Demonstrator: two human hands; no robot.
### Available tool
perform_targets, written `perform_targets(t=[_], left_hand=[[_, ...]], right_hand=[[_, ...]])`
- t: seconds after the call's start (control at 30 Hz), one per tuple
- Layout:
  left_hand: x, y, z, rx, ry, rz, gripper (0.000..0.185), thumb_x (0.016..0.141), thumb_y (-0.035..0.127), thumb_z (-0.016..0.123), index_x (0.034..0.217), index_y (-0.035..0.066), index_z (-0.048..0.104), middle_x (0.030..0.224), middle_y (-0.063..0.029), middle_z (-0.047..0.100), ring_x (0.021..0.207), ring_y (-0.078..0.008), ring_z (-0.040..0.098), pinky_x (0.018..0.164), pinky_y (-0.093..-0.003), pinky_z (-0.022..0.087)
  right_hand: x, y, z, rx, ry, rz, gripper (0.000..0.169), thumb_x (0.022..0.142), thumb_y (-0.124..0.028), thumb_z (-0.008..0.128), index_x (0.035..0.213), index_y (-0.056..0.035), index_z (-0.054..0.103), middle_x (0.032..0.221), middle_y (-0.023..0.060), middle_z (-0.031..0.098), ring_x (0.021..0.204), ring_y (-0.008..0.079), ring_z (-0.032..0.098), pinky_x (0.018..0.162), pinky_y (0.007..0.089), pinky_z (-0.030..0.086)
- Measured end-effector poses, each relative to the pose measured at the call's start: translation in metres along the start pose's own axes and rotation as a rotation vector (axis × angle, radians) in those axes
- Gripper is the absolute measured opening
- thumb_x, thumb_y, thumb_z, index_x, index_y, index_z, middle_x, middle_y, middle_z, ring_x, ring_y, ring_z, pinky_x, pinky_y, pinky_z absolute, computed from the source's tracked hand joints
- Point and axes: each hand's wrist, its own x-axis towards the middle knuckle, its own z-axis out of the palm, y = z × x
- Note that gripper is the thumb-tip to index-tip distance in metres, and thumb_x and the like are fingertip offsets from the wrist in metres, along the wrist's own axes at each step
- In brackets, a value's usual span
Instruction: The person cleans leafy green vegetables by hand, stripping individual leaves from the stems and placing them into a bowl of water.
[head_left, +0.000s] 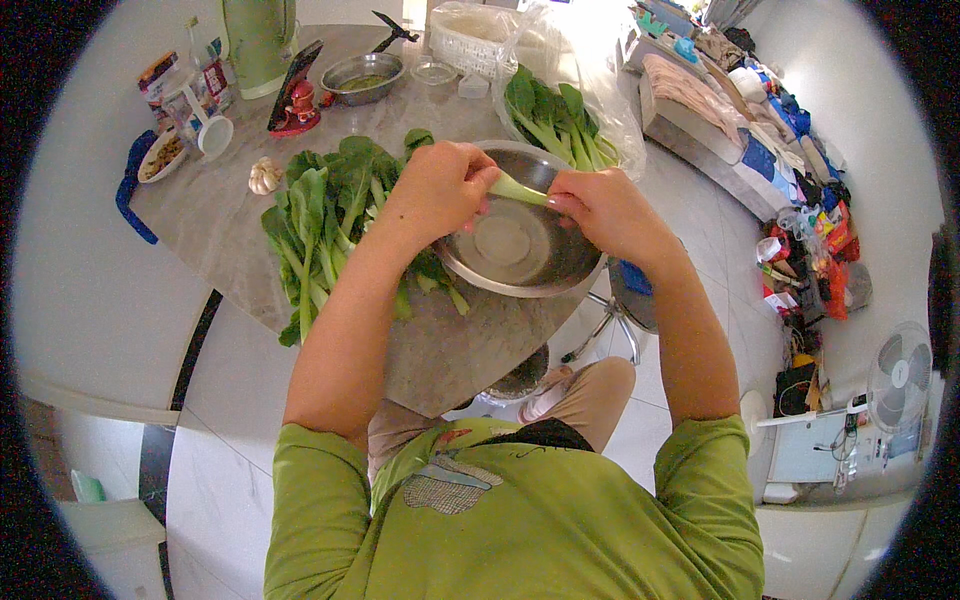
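Note:
A pale green vegetable stalk (517, 190) is stretched between my two hands above a steel basin (517, 281). My left hand (448, 184) grips its left end, and part of a dark leaf shows behind that hand. The right end is pinched in my right hand (600, 210). Inside the basin I see only its bare metal bottom, though my hands hide parts of it. A heap of leafy greens (307, 217) lies on the table to the left, partly behind my left forearm. More leafy greens (559, 120) rest in a clear plastic bag (626, 135) beyond the basin.
On the stone-patterned table (480, 360) are a garlic bulb (265, 176), a phone on a red stand (296, 97), a small metal bowl (364, 79) and a white basket (469, 45). A stool (637, 300) stands right of the table; a bin (517, 375) sits below its edge.

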Motion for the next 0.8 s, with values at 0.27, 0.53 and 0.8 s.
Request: perform_targets(t=[0.27, 0.53, 0.8], left_hand=[[0.002, -0.014, 0.007, 0.013, 0.193, 0.186, 0.019, 0.087, 0.013, 0.054, 0.089, -0.004, 0.064, 0.065, -0.0120, 0.065, 0.053, -0.0181, 0.063, 0.055, -0.0311, 0.050], [-0.003, -0.004, -0.003, -0.148, -0.036, -0.012, 0.018, 0.092, 0.011, 0.050, 0.098, 0.000, 0.062, 0.071, -0.0067, 0.064, 0.058, -0.0117, 0.060, 0.055, -0.0280, 0.052], [0.000, -0.014, 0.000, -0.066, 0.005, 0.204, 0.023, 0.079, 0.005, 0.064, 0.101, 0.000, 0.064, 0.081, -0.0112, 0.067, 0.075, -0.0183, 0.065, 0.069, -0.0305, 0.050]], right_hand=[[-0.003, -0.003, -0.003, 0.148, 0.028, -0.078, 0.015, 0.084, -0.018, 0.054, 0.090, -0.0055, 0.062, 0.077, 0.0166, 0.064, 0.074, 0.0357, 0.063, 0.067, 0.0429, 0.050], [-0.005, -0.003, -0.004, 0.116, 0.004, -0.091, 0.024, 0.081, -0.013, 0.060, 0.103, -0.0065, 0.062, 0.088, 0.0183, 0.065, 0.080, 0.0346, 0.063, 0.071, 0.0413, 0.050], [0.002, -0.010, -0.010, -0.002, 0.089, -0.202, 0.024, 0.080, -0.015, 0.064, 0.102, -0.0081, 0.065, 0.093, 0.0152, 0.066, 0.084, 0.0331, 0.063, 0.073, 0.0410, 0.050]])
